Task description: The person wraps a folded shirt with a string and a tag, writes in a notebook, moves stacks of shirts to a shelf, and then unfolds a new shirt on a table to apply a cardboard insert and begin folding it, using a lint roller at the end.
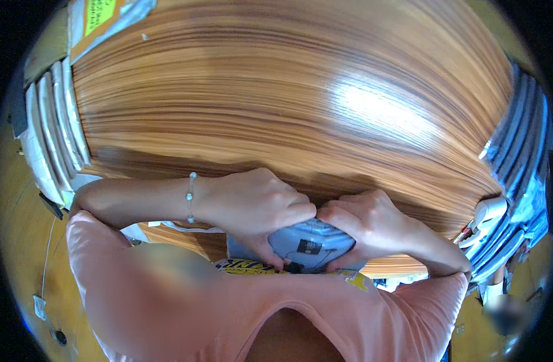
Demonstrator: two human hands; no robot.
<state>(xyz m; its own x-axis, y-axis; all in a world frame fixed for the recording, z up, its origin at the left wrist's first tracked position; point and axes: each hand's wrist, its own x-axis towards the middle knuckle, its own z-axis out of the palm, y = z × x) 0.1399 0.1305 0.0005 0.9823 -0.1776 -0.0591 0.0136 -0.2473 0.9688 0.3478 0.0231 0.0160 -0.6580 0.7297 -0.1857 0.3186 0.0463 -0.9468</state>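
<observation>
Close against my body, at the table's near edge, I hold a folded blue garment (pixel 294 238) that looks like denim. A small dark square label shows on its near face. My left hand (pixel 255 199), with a beaded bracelet on its wrist, is closed around the garment's left side, its thumb low on the near face. On the right side my right hand (pixel 370 220) grips it the same way. My two hands almost meet over the top edge. The fingers on the far side are mostly hidden.
Folded blue garments (pixel 521 145) are stacked along the right edge, beside a white object (pixel 489 214). At the left edge stand several pale plastic-wrapped packs (pixel 56 120). A package with a yellow label (pixel 100 15) lies far left on the wood-grain table (pixel 240 90).
</observation>
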